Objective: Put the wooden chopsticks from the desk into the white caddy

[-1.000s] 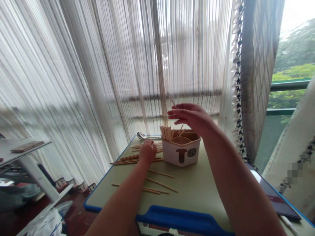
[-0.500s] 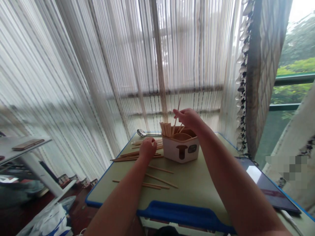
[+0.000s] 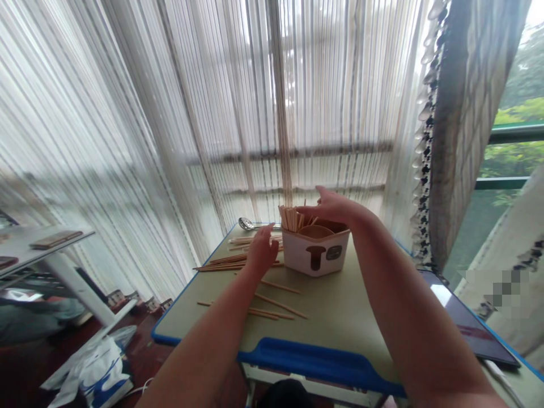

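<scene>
My right hand (image 3: 338, 207) is over the white and brown utensil holder (image 3: 297, 255), fingers spread and nothing gripped. Light wooden chopsticks (image 3: 289, 220) stand bunched in the holder's left side, and a few lean behind its round front compartment. Just left of the holder, my left hand (image 3: 262, 250) hovers low over the table with thumb and fingers apart, holding nothing that I can see. Beneath and beside it lie dark brown chopsticks (image 3: 219, 264) and paler ones. Several loose light chopsticks (image 3: 280, 305) are scattered nearer the front edge.
A slotted metal spoon (image 3: 245, 224) lies at the table's back left. On the right of the blue-edged table (image 3: 340, 311) rests a dark tablet (image 3: 467, 323) with a white cable. Sheer curtains (image 3: 233, 113) hang close behind. Another white table (image 3: 63, 249) stands left.
My right hand has let go of a chopstick, which now stands lower in the holder, and its fingers have spread. My left hand's fingers have loosened from a curled pose. The view has shifted slightly.
</scene>
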`<act>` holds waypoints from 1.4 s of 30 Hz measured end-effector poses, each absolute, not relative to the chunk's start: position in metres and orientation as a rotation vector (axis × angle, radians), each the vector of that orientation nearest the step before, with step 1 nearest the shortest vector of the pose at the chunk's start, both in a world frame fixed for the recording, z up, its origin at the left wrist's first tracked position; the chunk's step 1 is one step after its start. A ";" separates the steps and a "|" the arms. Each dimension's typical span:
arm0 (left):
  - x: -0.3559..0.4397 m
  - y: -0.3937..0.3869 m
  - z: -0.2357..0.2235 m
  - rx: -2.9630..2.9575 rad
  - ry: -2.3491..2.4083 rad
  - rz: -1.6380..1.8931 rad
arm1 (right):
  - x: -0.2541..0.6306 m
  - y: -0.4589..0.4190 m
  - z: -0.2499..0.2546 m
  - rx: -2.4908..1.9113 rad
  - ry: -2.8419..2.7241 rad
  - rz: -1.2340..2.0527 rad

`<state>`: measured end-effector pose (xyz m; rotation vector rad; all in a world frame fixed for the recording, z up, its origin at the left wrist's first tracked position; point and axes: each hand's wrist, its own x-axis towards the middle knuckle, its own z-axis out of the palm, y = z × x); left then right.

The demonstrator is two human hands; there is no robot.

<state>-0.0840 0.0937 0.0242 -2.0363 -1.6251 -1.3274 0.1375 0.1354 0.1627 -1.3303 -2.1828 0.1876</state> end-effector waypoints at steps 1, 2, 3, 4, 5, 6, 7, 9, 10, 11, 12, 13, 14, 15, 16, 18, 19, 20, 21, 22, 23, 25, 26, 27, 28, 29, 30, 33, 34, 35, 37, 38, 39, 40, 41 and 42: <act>-0.083 0.092 0.025 -2.079 -1.571 -1.350 | 0.136 0.138 0.160 -1.318 -2.207 0.252; -0.082 0.090 0.025 -2.124 -1.523 -1.363 | 0.134 0.141 0.157 -1.301 -2.215 0.307; -0.080 0.088 0.026 -2.166 -1.485 -1.366 | 0.131 0.142 0.155 -1.278 -2.214 0.352; -0.078 0.087 0.026 -2.196 -1.461 -1.365 | 0.128 0.142 0.153 -1.242 -2.207 0.384; -0.077 0.085 0.026 -2.214 -1.452 -1.365 | 0.123 0.142 0.152 -1.205 -2.192 0.412; -0.075 0.084 0.026 -2.228 -1.451 -1.366 | 0.118 0.140 0.151 -1.169 -2.168 0.438; -0.074 0.083 0.025 -2.238 -1.455 -1.372 | 0.113 0.138 0.151 -1.134 -2.137 0.463; -0.071 0.083 0.025 -2.250 -1.472 -1.396 | 0.104 0.131 0.151 -1.049 -2.076 0.522; -0.070 0.083 0.024 -2.252 -1.483 -1.408 | 0.099 0.126 0.151 -0.998 -2.049 0.562; -0.070 0.083 0.024 -2.249 -1.495 -1.417 | 0.095 0.122 0.151 -0.944 -2.029 0.618; -0.069 0.083 0.024 -2.242 -1.509 -1.425 | 0.091 0.117 0.151 -0.885 -2.016 0.687; -0.069 0.083 0.024 -2.235 -1.522 -1.429 | 0.087 0.113 0.151 -0.832 -2.005 0.760; -0.068 0.083 0.024 -2.234 -1.531 -1.431 | 0.083 0.111 0.150 -0.790 -1.997 0.822; -0.068 0.083 0.024 -2.234 -1.538 -1.432 | 0.080 0.109 0.148 -0.762 -1.995 0.855; -0.068 0.083 0.024 -2.233 -1.544 -1.432 | 0.076 0.108 0.146 -0.742 -2.001 0.860; -0.068 0.083 0.024 -2.224 -1.556 -1.436 | 0.071 0.109 0.141 -0.705 -2.015 0.833; -0.068 0.083 0.024 -2.217 -1.561 -1.439 | 0.069 0.110 0.139 -0.685 -2.016 0.832; -0.068 0.083 0.024 -2.211 -1.564 -1.442 | 0.067 0.112 0.137 -0.665 -2.010 0.844; -0.068 0.083 0.023 -2.210 -1.562 -1.444 | 0.065 0.113 0.135 -0.654 -1.993 0.857; -0.068 0.084 0.023 -2.211 -1.554 -1.447 | 0.063 0.114 0.134 -0.658 -1.974 0.850; -0.067 0.084 0.023 -2.212 -1.544 -1.454 | 0.062 0.115 0.133 -0.679 -1.953 0.812; -0.066 0.083 0.023 -2.214 -1.523 -1.476 | 0.060 0.116 0.133 -0.742 -1.918 0.668; -0.066 0.082 0.024 -2.216 -1.516 -1.485 | 0.060 0.116 0.134 -0.768 -1.902 0.592; -0.065 0.080 0.024 -2.219 -1.511 -1.491 | 0.060 0.117 0.134 -0.787 -1.886 0.526; -0.064 0.079 0.025 -2.225 -1.508 -1.490 | 0.061 0.118 0.135 -0.801 -1.868 0.467; -0.062 0.077 0.026 -2.234 -1.505 -1.483 | 0.062 0.119 0.135 -0.809 -1.845 0.413; -0.061 0.076 0.026 -2.243 -1.501 -1.472 | 0.063 0.120 0.135 -0.813 -1.822 0.361; -0.059 0.073 0.028 -2.264 -1.498 -1.428 | 0.062 0.123 0.132 -0.839 -1.765 0.229; -0.059 0.072 0.028 -2.268 -1.500 -1.416 | 0.061 0.123 0.130 -0.846 -1.763 0.204; -0.059 0.072 0.028 -2.268 -1.502 -1.407 | 0.059 0.123 0.128 -0.847 -1.768 0.193; -0.058 0.072 0.028 -2.259 -1.503 -1.403 | 0.054 0.121 0.124 -0.828 -1.795 0.192; -0.058 0.071 0.028 -2.250 -1.505 -1.409 | 0.052 0.120 0.123 -0.813 -1.806 0.198; -0.057 0.071 0.028 -2.244 -1.506 -1.417 | 0.051 0.118 0.122 -0.804 -1.812 0.209; -0.057 0.071 0.027 -2.242 -1.508 -1.425 | 0.051 0.117 0.122 -0.804 -1.814 0.230; -0.057 0.071 0.028 -2.244 -1.510 -1.429 | 0.051 0.116 0.122 -0.809 -1.818 0.266; -0.057 0.071 0.028 -2.246 -1.513 -1.431 | 0.052 0.116 0.123 -0.815 -1.824 0.316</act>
